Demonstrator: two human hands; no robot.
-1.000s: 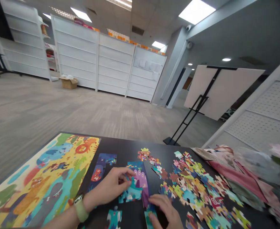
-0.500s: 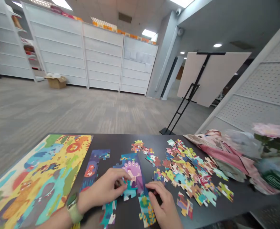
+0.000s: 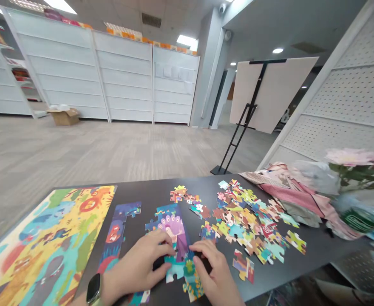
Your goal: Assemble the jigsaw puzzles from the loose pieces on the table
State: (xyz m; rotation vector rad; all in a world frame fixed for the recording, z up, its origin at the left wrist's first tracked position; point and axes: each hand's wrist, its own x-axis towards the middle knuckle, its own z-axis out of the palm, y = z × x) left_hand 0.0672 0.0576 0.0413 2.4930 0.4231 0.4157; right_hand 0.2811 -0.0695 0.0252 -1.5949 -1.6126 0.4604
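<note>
Now, at lower centre, joined puzzle pieces (image 3: 171, 231) on a dark table (image 3: 151, 193) are touched by the left hand (image 3: 136, 267) and the right hand (image 3: 214, 272), which are held just apart; whether either is gripping cannot be told.

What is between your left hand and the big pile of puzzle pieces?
The joined puzzle pieces with the purple peacock and the right hand stand between the left hand and the big pile of puzzle pieces.

The bare left hand (image 3: 136, 267) (a black-faced smartwatch (image 3: 93, 289) on its wrist) and bare right hand (image 3: 214, 272) rest on a joined block of colourful cardboard jigsaw pieces (image 3: 171, 229). A loose multicoloured heap of pieces (image 3: 244, 225) lies rightward on the black tabletop (image 3: 151, 195).
</note>
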